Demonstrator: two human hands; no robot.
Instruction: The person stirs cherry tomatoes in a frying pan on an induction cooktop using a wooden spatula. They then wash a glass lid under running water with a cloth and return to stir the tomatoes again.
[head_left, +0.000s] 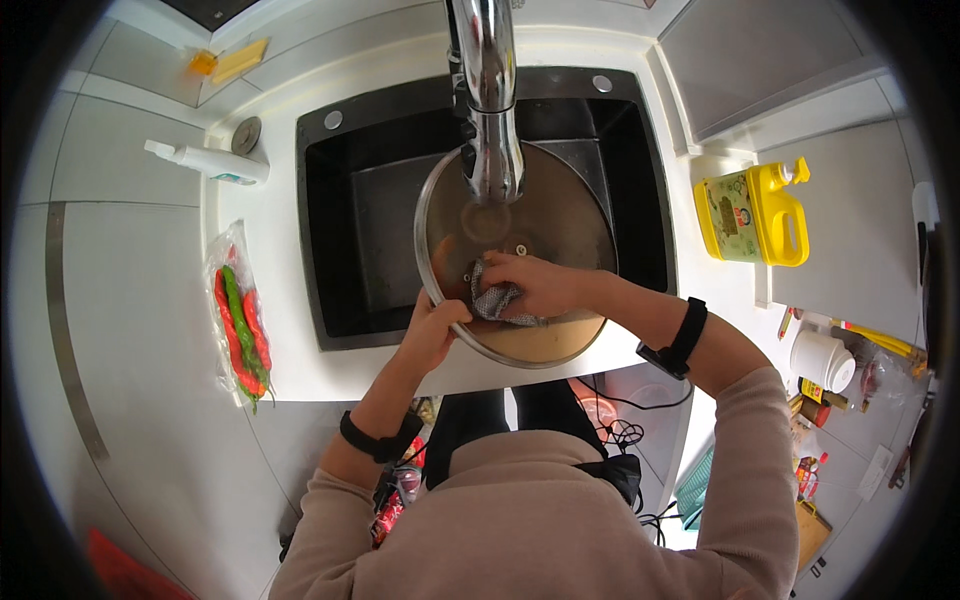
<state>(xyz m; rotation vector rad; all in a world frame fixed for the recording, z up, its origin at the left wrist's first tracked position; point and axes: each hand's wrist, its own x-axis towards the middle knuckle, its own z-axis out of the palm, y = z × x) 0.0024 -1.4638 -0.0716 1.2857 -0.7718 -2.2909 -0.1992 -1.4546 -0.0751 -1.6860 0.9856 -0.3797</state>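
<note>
A round glass pot lid (547, 202) with a metal rim is tilted over the front of the black double-hole sink (390, 225). My left hand (433, 330) grips the lid's rim at its lower left, thumb on the upper face. In my right hand (536, 281) is a grey mesh cleaning cloth (491, 300), bunched under the fingers and pressed to the glass. Small metal fittings show on the lid near the cloth. Above the lid hangs a chrome faucet (491, 127), its spout covering part of the glass.
On the left counter lie red and green peppers (240, 322) in a clear bag and a white spray bottle (217, 163). A yellow detergent jug (754, 214) stands at the right. Further right are a white tub (821, 361) and several condiments. Black cables (622, 431) hang below the counter edge.
</note>
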